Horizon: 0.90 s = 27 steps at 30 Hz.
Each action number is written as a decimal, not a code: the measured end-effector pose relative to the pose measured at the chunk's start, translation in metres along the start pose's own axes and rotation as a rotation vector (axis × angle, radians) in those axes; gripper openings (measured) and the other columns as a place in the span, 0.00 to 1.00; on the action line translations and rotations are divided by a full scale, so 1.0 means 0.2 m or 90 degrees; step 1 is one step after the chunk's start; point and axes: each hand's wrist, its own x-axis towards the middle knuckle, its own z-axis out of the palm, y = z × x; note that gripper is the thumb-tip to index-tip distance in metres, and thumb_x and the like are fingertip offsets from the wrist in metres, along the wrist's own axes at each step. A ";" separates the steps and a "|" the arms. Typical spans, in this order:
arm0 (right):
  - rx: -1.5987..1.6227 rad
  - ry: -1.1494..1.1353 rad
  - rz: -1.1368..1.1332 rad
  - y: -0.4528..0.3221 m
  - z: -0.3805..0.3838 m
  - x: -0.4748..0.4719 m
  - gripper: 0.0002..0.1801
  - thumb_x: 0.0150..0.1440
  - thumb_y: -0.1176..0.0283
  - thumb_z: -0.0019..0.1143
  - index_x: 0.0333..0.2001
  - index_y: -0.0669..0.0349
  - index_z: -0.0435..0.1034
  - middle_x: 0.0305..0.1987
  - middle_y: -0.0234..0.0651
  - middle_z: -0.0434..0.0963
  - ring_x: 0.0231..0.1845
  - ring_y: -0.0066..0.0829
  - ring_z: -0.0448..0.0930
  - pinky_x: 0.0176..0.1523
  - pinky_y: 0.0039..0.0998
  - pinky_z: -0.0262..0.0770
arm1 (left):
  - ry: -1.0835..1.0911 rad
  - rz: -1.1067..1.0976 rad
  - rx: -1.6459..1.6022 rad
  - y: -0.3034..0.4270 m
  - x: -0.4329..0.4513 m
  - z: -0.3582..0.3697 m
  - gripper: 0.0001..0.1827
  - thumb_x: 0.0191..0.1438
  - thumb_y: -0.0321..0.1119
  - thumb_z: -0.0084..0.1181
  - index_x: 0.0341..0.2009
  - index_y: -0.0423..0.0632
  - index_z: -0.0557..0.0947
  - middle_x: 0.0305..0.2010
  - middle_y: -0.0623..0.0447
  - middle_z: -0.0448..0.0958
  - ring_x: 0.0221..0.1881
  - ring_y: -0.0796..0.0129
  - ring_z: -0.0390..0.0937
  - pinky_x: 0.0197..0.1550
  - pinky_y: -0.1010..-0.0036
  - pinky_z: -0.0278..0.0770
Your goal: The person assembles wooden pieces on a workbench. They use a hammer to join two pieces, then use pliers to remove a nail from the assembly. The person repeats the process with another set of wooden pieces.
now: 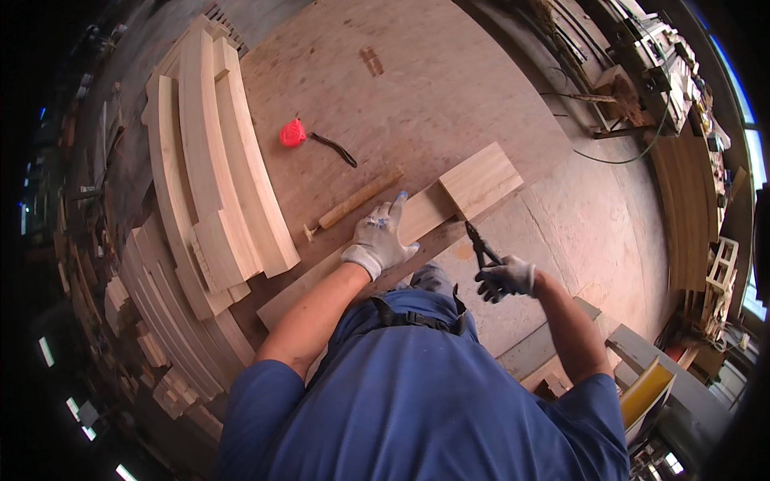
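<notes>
My left hand (380,237), in a pale work glove with blue fingertips, rests with spread fingers on a long wooden board (424,217) at the worktable's near edge. My right hand (506,279), gloved too, is closed around the handles of dark pliers (478,243). The tips of the pliers are at the near lower corner of a wooden block (481,180); whether they touch it I cannot tell. That block lies across the board's right end. Beyond my left hand lies a round wooden rod or handle (361,197) with a small pale end piece. A red tape measure (293,133) with a black strap lies farther off.
Curved wooden pieces (207,150) are stacked along the left of the plywood worktable (421,78), with more planks (174,318) below them. A cluttered bench (649,72) with a green hose stands at far right. A yellow-lined tray (648,394) is near my right elbow.
</notes>
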 end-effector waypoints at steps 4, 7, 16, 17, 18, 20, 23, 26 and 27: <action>0.160 -0.030 -0.089 0.20 0.16 0.17 0.23 0.74 0.61 0.61 0.62 0.70 0.76 0.55 0.55 0.88 0.52 0.47 0.91 0.53 0.45 0.91 | -0.017 -0.014 0.003 0.01 0.00 -0.01 0.67 0.48 0.61 0.77 0.84 0.49 0.55 0.73 0.36 0.73 0.74 0.45 0.73 0.74 0.54 0.73; 0.237 -0.030 -0.138 0.28 0.29 0.22 0.22 0.74 0.64 0.61 0.62 0.70 0.76 0.56 0.50 0.87 0.56 0.43 0.90 0.61 0.45 0.88 | -0.025 -0.017 -0.006 0.02 0.01 -0.02 0.67 0.48 0.61 0.77 0.84 0.49 0.55 0.74 0.37 0.72 0.74 0.45 0.73 0.75 0.54 0.72; 0.438 -0.054 -0.256 0.30 0.51 0.50 0.18 0.74 0.69 0.58 0.62 0.67 0.74 0.56 0.49 0.86 0.53 0.42 0.90 0.58 0.40 0.89 | -0.040 -0.016 -0.010 0.03 0.01 -0.03 0.67 0.49 0.61 0.77 0.84 0.49 0.54 0.77 0.37 0.70 0.78 0.44 0.69 0.77 0.54 0.69; 0.447 -0.075 -0.282 0.34 0.50 0.55 0.19 0.74 0.67 0.57 0.62 0.68 0.75 0.57 0.49 0.86 0.54 0.42 0.89 0.60 0.41 0.88 | -0.038 -0.012 -0.007 0.03 0.02 -0.03 0.67 0.49 0.61 0.77 0.84 0.49 0.54 0.77 0.37 0.70 0.78 0.44 0.69 0.77 0.54 0.69; 0.453 -0.098 -0.305 0.35 0.52 0.59 0.20 0.75 0.66 0.56 0.62 0.69 0.75 0.58 0.48 0.86 0.55 0.43 0.89 0.61 0.42 0.88 | -0.035 -0.011 -0.004 0.02 0.01 -0.03 0.67 0.49 0.61 0.77 0.84 0.49 0.54 0.77 0.37 0.69 0.78 0.44 0.69 0.77 0.54 0.69; 0.550 -0.146 -0.269 0.24 0.64 0.49 0.17 0.75 0.68 0.55 0.59 0.69 0.76 0.56 0.48 0.86 0.57 0.45 0.88 0.63 0.42 0.86 | -0.036 -0.015 -0.005 0.00 0.01 -0.02 0.67 0.49 0.60 0.77 0.84 0.49 0.54 0.78 0.37 0.69 0.78 0.44 0.69 0.77 0.53 0.69; 0.592 -0.196 -0.241 0.18 0.72 0.46 0.18 0.76 0.65 0.54 0.57 0.69 0.77 0.55 0.47 0.86 0.58 0.47 0.87 0.66 0.45 0.85 | -0.035 -0.013 -0.009 0.01 0.01 -0.02 0.68 0.48 0.61 0.78 0.84 0.49 0.54 0.78 0.36 0.68 0.78 0.43 0.68 0.77 0.53 0.69; 0.640 -0.197 -0.259 0.16 0.76 0.51 0.18 0.77 0.61 0.52 0.56 0.64 0.77 0.54 0.47 0.86 0.57 0.47 0.87 0.65 0.47 0.85 | -0.039 -0.006 -0.010 0.01 0.01 -0.03 0.68 0.48 0.61 0.78 0.84 0.48 0.54 0.78 0.36 0.69 0.78 0.43 0.68 0.77 0.53 0.70; 0.679 -0.214 -0.255 0.17 0.77 0.55 0.18 0.78 0.60 0.52 0.56 0.63 0.77 0.54 0.47 0.86 0.56 0.47 0.87 0.64 0.47 0.85 | -0.042 -0.004 -0.010 0.02 0.01 -0.03 0.68 0.48 0.61 0.78 0.84 0.48 0.54 0.78 0.36 0.69 0.78 0.44 0.68 0.77 0.54 0.70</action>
